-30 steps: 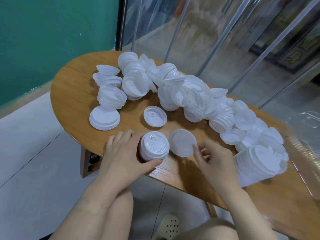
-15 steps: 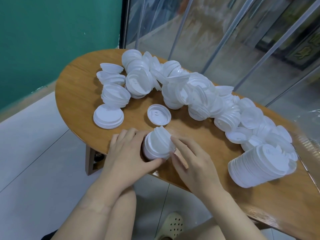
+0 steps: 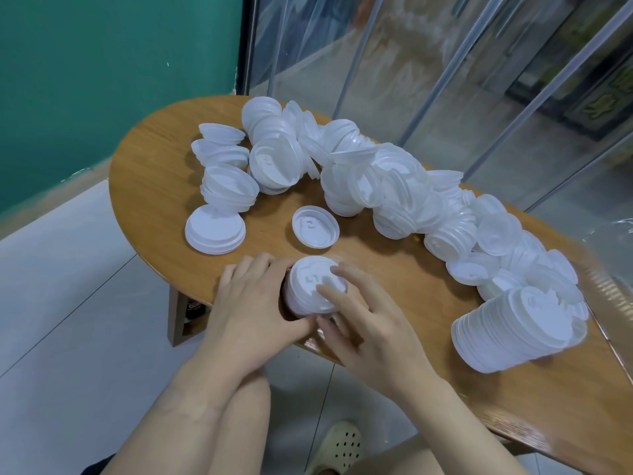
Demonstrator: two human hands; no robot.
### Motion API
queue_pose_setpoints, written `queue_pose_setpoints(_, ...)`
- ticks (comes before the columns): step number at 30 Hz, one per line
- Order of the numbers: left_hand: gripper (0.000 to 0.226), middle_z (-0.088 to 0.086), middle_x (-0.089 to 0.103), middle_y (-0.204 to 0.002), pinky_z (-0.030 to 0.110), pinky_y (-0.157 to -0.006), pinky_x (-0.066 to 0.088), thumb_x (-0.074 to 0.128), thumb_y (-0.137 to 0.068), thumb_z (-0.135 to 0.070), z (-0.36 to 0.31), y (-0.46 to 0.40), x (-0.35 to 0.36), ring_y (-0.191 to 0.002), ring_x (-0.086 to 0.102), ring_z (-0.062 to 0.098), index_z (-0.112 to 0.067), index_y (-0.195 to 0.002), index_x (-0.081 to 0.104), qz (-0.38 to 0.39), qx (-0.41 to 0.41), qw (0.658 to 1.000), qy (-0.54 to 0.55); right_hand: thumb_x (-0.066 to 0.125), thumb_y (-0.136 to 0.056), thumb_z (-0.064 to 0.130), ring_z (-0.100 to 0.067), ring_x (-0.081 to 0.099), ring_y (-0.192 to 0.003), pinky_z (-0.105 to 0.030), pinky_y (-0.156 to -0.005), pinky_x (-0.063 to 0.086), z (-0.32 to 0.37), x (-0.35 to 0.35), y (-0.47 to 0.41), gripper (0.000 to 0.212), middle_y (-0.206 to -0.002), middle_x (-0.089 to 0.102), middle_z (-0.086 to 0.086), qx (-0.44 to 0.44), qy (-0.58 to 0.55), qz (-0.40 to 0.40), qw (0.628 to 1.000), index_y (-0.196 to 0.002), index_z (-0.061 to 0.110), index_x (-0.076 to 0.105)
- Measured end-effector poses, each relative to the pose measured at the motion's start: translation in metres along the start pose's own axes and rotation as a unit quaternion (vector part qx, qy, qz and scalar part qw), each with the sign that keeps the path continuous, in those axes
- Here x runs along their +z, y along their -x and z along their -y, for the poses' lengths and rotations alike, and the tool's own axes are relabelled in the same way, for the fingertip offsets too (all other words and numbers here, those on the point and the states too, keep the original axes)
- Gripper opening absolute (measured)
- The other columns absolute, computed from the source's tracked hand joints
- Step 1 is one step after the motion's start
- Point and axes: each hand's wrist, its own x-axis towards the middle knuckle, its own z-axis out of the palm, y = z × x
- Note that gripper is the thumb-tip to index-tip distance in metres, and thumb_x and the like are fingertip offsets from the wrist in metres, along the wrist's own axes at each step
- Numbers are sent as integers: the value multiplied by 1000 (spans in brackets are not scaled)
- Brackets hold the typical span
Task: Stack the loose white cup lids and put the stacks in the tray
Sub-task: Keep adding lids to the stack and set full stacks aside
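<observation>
A short stack of white cup lids (image 3: 310, 291) stands at the near edge of the wooden table (image 3: 154, 176). My left hand (image 3: 251, 305) wraps round its left side, thumb under the front. My right hand (image 3: 366, 323) lies over its right side, with fingers resting on the top lid and thumb at the front. One loose lid (image 3: 315, 226) lies upside down just behind the stack. A long heap of loose lids (image 3: 376, 186) runs across the table. A tall leaning stack (image 3: 513, 330) lies at the right.
A flat low stack of lids (image 3: 215, 229) lies at the left, with more small piles (image 3: 229, 186) behind it. A clear plastic tray edge (image 3: 613, 234) shows at the far right. A green wall and glass panels stand behind. My sandalled foot (image 3: 339, 447) is below the table.
My right hand picked up the single lid lying right of the stack and set it on top. It now rests over the stack. My left hand kept its hold.
</observation>
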Motion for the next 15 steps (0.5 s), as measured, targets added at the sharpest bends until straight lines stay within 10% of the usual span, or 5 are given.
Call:
queue_pose_setpoints(6, 78, -20, 46, -109, 27, -91, 24, 44, -60, -76, -1, -1, -2, -104, 41, 8, -42, -130, 51, 8, -2, 1000, -7, 69, -89, 54, 4, 46, -134, -12, -109, 35, 7, -2, -15, 66, -142, 52, 15, 193, -84, 30, 977, -144, 23, 53)
queue_pose_setpoints(15, 80, -19, 47, -109, 27, -90, 25, 47, -58, -78, 0, -2, -1, -103, 40, 6, -40, -129, 52, 11, -1, 1000, -11, 68, -75, 74, -3, 52, -130, -39, -107, 48, 0, 1, -25, 87, -141, 58, 17, 270, -111, 107, 951, -148, 31, 49)
